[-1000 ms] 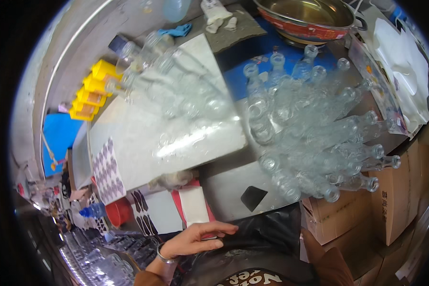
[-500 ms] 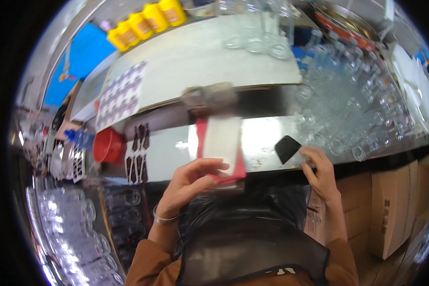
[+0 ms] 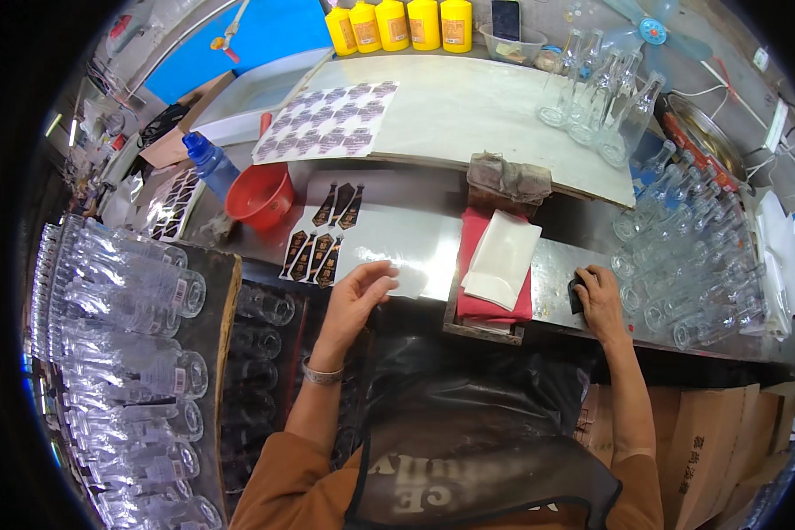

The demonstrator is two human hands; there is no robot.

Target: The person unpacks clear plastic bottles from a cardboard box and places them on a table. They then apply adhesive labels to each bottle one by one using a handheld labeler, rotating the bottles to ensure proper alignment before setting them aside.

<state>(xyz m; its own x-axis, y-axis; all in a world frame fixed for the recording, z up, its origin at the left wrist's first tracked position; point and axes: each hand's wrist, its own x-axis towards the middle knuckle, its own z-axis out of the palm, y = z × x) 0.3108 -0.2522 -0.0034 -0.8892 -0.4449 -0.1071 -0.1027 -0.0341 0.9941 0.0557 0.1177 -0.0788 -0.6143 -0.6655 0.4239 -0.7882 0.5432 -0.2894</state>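
My left hand (image 3: 362,293) hangs over the front edge of the metal bench, left of a small tray, its fingers loosely bent and thumb apart, with nothing visible between them. Below the palm of my right hand (image 3: 602,305) is a black flat scraper (image 3: 577,294), gripped under the fingers on the bench. Between my hands, the tray (image 3: 483,333) carries a red cloth (image 3: 474,252) and a folded white cloth (image 3: 503,261). Beyond my left hand lies a sheet of black tie-shaped labels (image 3: 313,257), with several more labels (image 3: 336,205) behind it.
Clear glass bottles (image 3: 693,256) crowd the right side, and more (image 3: 132,353) lie stacked at left. A red bowl (image 3: 261,199) and blue-capped bottle (image 3: 210,162) stand at left. The raised white board (image 3: 468,110) bears a sticker sheet (image 3: 327,121). Cardboard boxes (image 3: 707,442) stand lower right.
My left hand has come away from the cloths to the tray's left side. My right hand has closed over the black scraper. The whole view has shifted and become sharper.
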